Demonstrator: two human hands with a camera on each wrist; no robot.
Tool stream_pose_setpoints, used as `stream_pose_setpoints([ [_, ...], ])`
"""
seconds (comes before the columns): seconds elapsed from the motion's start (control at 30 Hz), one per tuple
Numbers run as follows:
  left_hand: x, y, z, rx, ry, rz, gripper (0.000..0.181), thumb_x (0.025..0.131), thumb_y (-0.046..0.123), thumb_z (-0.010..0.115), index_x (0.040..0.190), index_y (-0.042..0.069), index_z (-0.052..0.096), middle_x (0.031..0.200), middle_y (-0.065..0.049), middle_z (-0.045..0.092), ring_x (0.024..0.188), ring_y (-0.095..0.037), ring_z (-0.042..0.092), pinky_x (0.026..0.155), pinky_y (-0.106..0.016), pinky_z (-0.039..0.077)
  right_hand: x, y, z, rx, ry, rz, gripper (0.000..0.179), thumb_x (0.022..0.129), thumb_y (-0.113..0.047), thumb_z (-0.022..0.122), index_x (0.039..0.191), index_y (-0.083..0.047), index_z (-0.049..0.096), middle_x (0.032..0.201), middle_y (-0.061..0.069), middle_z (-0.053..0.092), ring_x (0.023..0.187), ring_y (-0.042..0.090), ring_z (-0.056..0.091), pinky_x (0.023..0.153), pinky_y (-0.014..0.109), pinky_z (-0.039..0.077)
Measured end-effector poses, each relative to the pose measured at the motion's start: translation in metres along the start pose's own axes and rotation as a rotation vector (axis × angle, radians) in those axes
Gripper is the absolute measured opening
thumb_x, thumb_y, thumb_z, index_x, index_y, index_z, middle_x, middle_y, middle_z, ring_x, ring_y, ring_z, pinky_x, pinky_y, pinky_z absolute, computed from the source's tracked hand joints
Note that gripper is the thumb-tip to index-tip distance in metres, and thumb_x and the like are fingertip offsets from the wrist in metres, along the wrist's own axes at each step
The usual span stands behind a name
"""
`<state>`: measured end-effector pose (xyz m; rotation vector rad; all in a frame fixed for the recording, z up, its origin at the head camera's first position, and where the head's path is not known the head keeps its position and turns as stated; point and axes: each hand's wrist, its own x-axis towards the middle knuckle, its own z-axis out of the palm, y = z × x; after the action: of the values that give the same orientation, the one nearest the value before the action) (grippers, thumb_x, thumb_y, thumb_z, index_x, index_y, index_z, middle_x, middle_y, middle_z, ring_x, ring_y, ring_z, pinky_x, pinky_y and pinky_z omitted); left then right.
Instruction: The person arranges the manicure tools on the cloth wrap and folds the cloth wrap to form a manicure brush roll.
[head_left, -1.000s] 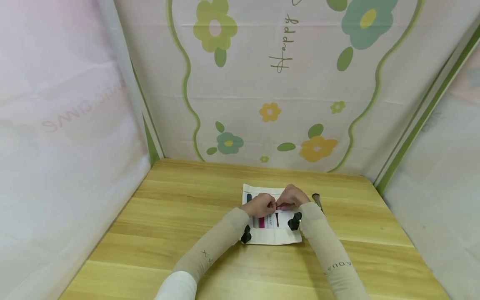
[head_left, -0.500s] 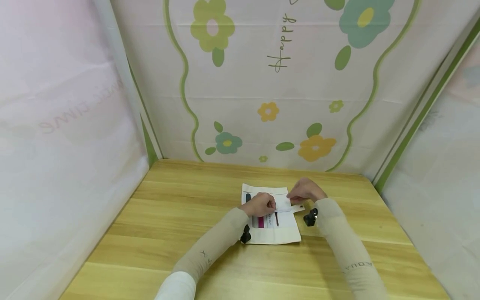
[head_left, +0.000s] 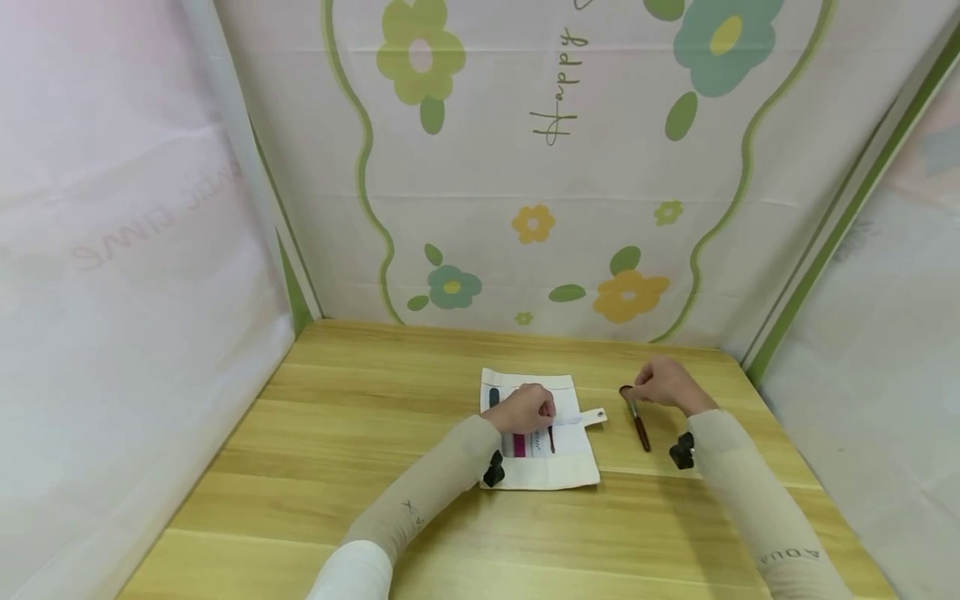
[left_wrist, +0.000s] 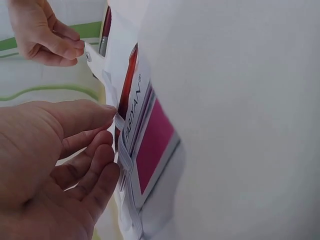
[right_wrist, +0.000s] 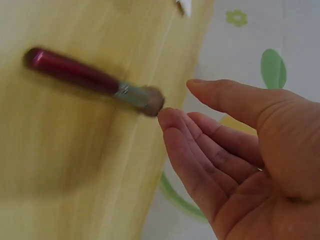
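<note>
A white fabric roll-up case [head_left: 551, 472] lies unfolded on the table, its snap tab [head_left: 595, 417] sticking out to the right. My left hand [head_left: 522, 408] pinches the edge of its inner pocket; in the left wrist view the thumb [left_wrist: 90, 114] presses on the white elastic band. Tucked into the case are a slim reddish-brown handle [left_wrist: 129, 80] and a flat pack with a magenta panel [left_wrist: 156, 142] lettered FABIYAN. My right hand [head_left: 663, 385] is over a makeup brush [head_left: 639, 423] with a dark red handle. Thumb and fingers are parted, fingertips right at the bristles [right_wrist: 152, 101].
The wooden table [head_left: 360, 433] extends around the case. Behind it rises a flower-printed cloth wall [head_left: 465, 208], with more cloth walls on both sides. A dark teal rounded item [head_left: 494, 398] shows at the case's upper left.
My right hand has left the inside of the case and moved right to the brush. The snap tab, hidden under that hand before, now shows. My left hand has stayed at the pocket.
</note>
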<state>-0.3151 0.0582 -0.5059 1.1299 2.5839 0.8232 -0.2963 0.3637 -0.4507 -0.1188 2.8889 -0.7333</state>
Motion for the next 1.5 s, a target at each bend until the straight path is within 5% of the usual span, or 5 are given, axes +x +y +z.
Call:
stream_pose_setpoints([
  [0.33, 0.005, 0.007, 0.002, 0.034, -0.010, -0.016, 0.006, 0.098, 0.008, 0.071, 0.096, 0.008, 0.076, 0.088, 0.003, 0.070, 0.078, -0.004, 0.055, 0.078, -0.017, 0.048, -0.008, 0.020, 0.011, 0.005, 0.045, 0.027, 0.022, 0.096, -0.017, 0.073, 0.083, 0.000, 0.079, 0.078, 0.016, 0.075, 0.061, 0.016, 0.054, 0.059, 0.032, 0.046],
  [0.73, 0.010, 0.009, 0.008, 0.031, -0.027, -0.021, 0.007, 0.098, 0.008, 0.071, 0.095, 0.010, 0.076, 0.087, 0.004, 0.070, 0.078, -0.004, 0.056, 0.078, -0.018, 0.049, 0.002, 0.023, 0.015, 0.040, 0.008, 0.133, 0.040, 0.092, -0.025, 0.078, 0.060, -0.003, 0.070, 0.049, 0.003, 0.058, 0.044, 0.008, 0.026, 0.047, 0.026, 0.027],
  [1.07, 0.008, 0.006, 0.008, -0.003, -0.032, -0.055, 0.008, 0.099, 0.008, 0.069, 0.095, 0.011, 0.075, 0.089, 0.004, 0.069, 0.077, -0.004, 0.057, 0.076, -0.016, 0.049, 0.011, 0.025, 0.025, 0.036, -0.024, 0.173, 0.037, 0.091, -0.022, 0.075, 0.059, -0.006, 0.072, 0.055, 0.009, 0.068, 0.043, 0.009, 0.034, 0.048, 0.027, 0.031],
  [1.3, 0.004, 0.004, 0.008, -0.061, -0.019, -0.087, 0.010, 0.100, 0.008, 0.068, 0.093, 0.011, 0.074, 0.085, 0.005, 0.067, 0.075, -0.005, 0.056, 0.075, -0.019, 0.049, 0.014, 0.021, 0.028, 0.046, 0.016, 0.128, 0.048, 0.096, -0.024, 0.066, 0.051, -0.018, 0.049, 0.045, -0.006, 0.039, 0.043, 0.009, 0.027, 0.047, 0.028, 0.031],
  [1.5, 0.004, 0.004, 0.007, -0.095, -0.021, -0.086, 0.013, 0.102, 0.007, 0.065, 0.093, 0.008, 0.074, 0.082, 0.004, 0.065, 0.071, -0.006, 0.054, 0.072, -0.019, 0.047, 0.017, 0.010, 0.020, 0.051, 0.035, 0.073, 0.047, 0.099, -0.028, 0.065, 0.055, -0.013, 0.057, 0.048, -0.002, 0.051, 0.044, 0.011, 0.032, 0.052, 0.030, 0.035],
])
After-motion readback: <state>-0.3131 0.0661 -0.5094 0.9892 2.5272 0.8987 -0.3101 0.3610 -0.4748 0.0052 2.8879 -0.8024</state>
